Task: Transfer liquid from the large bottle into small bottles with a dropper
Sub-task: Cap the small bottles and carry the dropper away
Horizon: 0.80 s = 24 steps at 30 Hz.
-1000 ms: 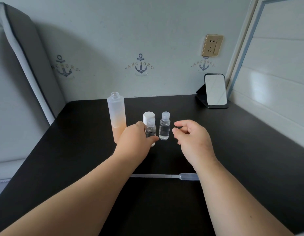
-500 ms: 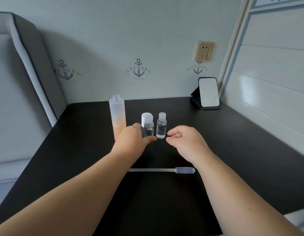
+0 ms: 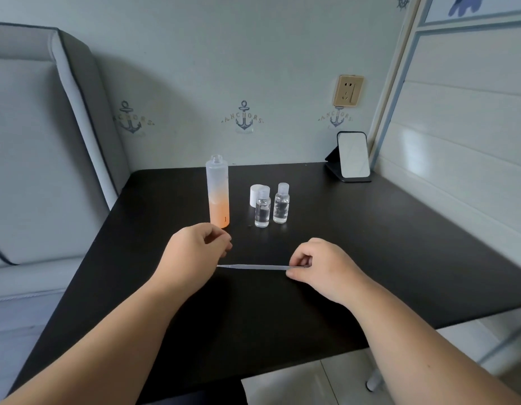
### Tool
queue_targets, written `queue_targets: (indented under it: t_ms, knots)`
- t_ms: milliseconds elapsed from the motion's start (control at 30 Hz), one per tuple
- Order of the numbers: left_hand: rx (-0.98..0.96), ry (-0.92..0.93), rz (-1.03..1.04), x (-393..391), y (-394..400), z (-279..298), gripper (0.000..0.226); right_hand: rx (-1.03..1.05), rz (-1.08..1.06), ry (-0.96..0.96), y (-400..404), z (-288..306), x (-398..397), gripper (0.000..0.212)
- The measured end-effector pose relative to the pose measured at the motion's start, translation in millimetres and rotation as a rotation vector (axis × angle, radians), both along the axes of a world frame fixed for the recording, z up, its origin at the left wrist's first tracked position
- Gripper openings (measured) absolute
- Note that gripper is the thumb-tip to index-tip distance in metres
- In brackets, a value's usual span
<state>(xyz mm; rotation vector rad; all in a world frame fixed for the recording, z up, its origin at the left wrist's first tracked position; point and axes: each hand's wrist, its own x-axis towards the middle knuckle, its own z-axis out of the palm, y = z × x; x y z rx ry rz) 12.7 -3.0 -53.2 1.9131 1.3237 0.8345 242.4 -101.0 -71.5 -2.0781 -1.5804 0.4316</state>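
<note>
- I see the dropper (image 3: 254,267) lying flat on the black table (image 3: 399,244), its thin tip pointing toward my left and its bulb end hidden under my right hand.
- My right hand (image 3: 323,268) sits over that bulb end with the fingers curled down around it; it looks like a pinch on the dropper, with the stem running out from between thumb and fingers.
- My left hand (image 3: 195,252) hovers just beyond the dropper's tip, fingers curled loosely inward. It seems to hold nothing, though I cannot see the inside of the curl clearly.
- The large bottle (image 3: 217,190) stands upright just past my left hand, its mouth uncapped, its body frosted, with orange liquid filling roughly the lower third.
- To its right stand two small bottles: the near small bottle (image 3: 262,206) and the right small bottle (image 3: 281,203), both clear, both upright, both capped, set just beside each other and partly filled with clear liquid.
- A white cap (image 3: 255,194) stands just behind the near small bottle, partly hidden by it.
- Near the far right corner of the table a small mirror (image 3: 353,155) leans on its dark stand.
- Above it, a gold-coloured wall socket (image 3: 348,90) is set in the wall, which carries anchor prints.
- A grey padded headboard (image 3: 43,141) runs along the left side of the table.
</note>
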Motion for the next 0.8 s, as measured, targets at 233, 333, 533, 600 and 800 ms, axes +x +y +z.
queue_targets:
  t_ms: [233, 333, 533, 600, 800]
  knots:
    - [-0.151, -0.117, -0.022, 1, -9, 1, 0.016, -0.014, -0.090, 0.018, -8, 7, 5, 0.012]
    - [-0.219, -0.141, -0.042, 8, -8, 5, 0.013, -0.018, -0.095, 0.036, -4, 11, 11, 0.011]
    - [-0.319, -0.145, -0.069, 29, 7, 10, 0.016, -0.001, -0.033, 0.248, 14, 14, 25, 0.015]
    - [-0.321, -0.135, -0.073, 32, 14, 7, 0.018, -0.025, 0.003, 0.321, 23, 13, 34, 0.018]
    - [-0.358, -0.056, -0.079, 37, 24, 1, 0.023, -0.122, 0.036, 0.617, 37, 18, 64, 0.028]
